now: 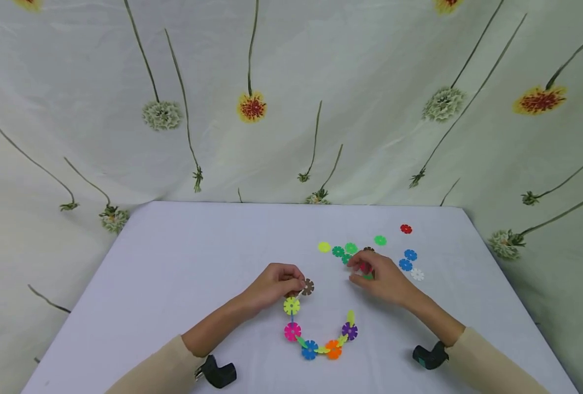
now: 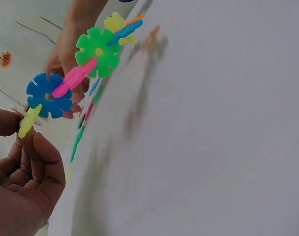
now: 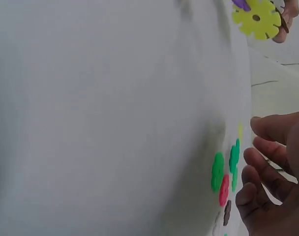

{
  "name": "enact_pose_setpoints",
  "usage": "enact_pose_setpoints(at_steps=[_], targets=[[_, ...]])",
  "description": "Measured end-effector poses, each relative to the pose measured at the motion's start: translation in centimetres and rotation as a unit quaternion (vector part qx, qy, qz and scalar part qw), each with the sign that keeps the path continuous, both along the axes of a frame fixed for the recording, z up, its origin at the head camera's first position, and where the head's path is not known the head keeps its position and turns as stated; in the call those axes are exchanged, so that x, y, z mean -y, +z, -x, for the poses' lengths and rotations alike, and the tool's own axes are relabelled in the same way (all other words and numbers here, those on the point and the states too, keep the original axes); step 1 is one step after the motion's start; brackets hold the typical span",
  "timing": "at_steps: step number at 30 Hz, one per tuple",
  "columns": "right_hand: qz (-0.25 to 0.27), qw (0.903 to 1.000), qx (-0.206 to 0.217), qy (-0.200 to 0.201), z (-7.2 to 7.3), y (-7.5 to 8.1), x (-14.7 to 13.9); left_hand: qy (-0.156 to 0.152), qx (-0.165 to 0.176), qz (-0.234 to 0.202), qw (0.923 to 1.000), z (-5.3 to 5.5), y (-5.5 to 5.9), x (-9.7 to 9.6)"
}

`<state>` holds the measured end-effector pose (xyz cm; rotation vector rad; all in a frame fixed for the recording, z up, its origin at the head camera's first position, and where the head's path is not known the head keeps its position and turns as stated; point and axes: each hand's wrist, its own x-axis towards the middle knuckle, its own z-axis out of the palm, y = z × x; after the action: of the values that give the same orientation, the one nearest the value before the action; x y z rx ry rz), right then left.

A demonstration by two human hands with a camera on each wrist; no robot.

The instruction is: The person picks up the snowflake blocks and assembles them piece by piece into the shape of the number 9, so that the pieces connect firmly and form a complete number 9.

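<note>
We can read no text or brand in any of the three views; we make out no label, number or sign either.

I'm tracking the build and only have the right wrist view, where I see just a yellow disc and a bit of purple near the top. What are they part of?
Observer: A U-shaped chain of notched discs, pinched at one end by the left hand.
Operator: Is any orange in it? I see none.
Observer: Yes, an orange disc, at the bottom of the curve in the head view.
Operator: Any loose blue ones?
Observer: Two blue discs, lying just to the right of the right hand in the head view.
</note>
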<state>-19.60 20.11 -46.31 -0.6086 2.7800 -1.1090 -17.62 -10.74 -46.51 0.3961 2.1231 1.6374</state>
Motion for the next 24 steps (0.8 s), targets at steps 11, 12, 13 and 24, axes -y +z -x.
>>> enact_pose_setpoints(at_steps=[11, 12, 13, 24], targets=[[-0.128, 0.9916, -0.019, 0.006, -0.1, -0.5, -3.1, 0.006, 0.007, -0.010, 0.9999, 0.0, -0.2, 0.4], [-0.126, 0.9919, -0.016, 0.006, -0.1, -0.6, -3.1, 0.005, 0.006, -0.012, 0.9999, -0.1, -0.2, 0.4], [-0.126, 0.9919, -0.014, 0.006, -0.1, -0.6, -3.2, 0.004, 0.006, -0.012, 0.9999, -0.1, -0.2, 0.4], [-0.063, 0.9979, 0.014, 0.006, 0.1, -0.8, -3.0, 0.005, 0.004, -0.010, 0.9999, -0.2, 0.0, 0.1]])
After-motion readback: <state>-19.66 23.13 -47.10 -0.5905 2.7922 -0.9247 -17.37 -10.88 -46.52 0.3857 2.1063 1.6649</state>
